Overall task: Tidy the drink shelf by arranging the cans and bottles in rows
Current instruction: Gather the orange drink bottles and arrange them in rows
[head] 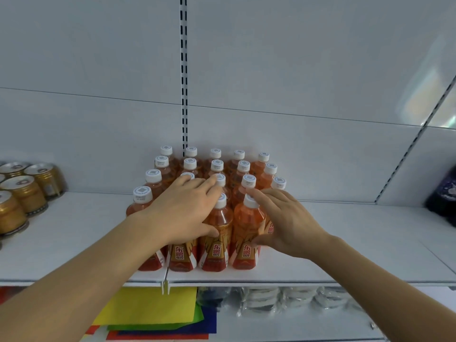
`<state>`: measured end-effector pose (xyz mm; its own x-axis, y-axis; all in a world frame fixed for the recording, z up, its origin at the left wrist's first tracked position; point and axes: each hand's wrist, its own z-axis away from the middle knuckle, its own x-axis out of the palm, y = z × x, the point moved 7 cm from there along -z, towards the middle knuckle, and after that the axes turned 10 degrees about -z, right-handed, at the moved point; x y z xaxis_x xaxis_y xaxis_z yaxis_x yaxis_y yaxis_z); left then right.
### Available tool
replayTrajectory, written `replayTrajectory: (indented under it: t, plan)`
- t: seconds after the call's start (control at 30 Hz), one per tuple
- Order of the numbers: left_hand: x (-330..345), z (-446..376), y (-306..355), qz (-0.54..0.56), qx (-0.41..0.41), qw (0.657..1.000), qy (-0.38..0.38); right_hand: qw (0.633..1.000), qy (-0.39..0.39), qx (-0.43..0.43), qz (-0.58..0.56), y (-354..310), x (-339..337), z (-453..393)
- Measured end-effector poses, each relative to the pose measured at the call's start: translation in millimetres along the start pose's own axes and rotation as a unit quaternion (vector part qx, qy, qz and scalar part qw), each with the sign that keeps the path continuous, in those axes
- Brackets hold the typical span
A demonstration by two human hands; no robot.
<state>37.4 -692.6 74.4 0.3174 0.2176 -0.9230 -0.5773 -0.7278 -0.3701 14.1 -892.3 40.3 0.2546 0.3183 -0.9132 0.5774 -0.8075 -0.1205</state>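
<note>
While my left hand (pixel 183 213) holds a front bottle (pixel 217 233) (thumb across it), right hand (pixel 286 223) fingers (pixel 256 193) lie spread beside the neighbouring bottle (pixel 246 233).
</note>
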Motion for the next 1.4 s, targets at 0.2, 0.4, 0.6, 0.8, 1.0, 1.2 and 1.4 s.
replayTrajectory:
  t: [0.2,0.4,0.6,0.8,1.0,1.2,1.4]
  plan:
    - [1.8,3.0,-2.6,0.013,-0.011,1.000,0.012,0.999,-0.014,0.006,0.032,0.0,-1.5,0.2]
    - [-6.0,16.0,-22.0,-0.005,-0.047,0.999,0.006,0.996,0.014,0.014,0.092,-22.1,-18.7,-5.5]
    - [5.9,33.8,-50.5,-0.046,-0.069,0.995,-0.048,0.992,-0.027,-0.012,0.121,-69.1,1.5,-47.5]
    - [14.0,36.6,-48.7,-0.040,-0.052,0.998,-0.025,0.987,-0.065,0.032,0.145,-72.0,14.8,-56.8]
    - [15.4,47.8,-63.0,-0.004,-0.050,0.999,-0.008,0.981,-0.075,0.055,0.172,-77.5,9.3,-56.5]
    - [33.5,77.0,-105.9,0.057,-0.062,0.996,-0.030,0.979,-0.098,0.032,0.173,-115.1,15.9,-85.8]
    - [54.3,72.1,-110.1,0.102,-0.019,0.995,0.000,0.976,-0.123,0.079,0.158,-122.3,25.1,-91.7]
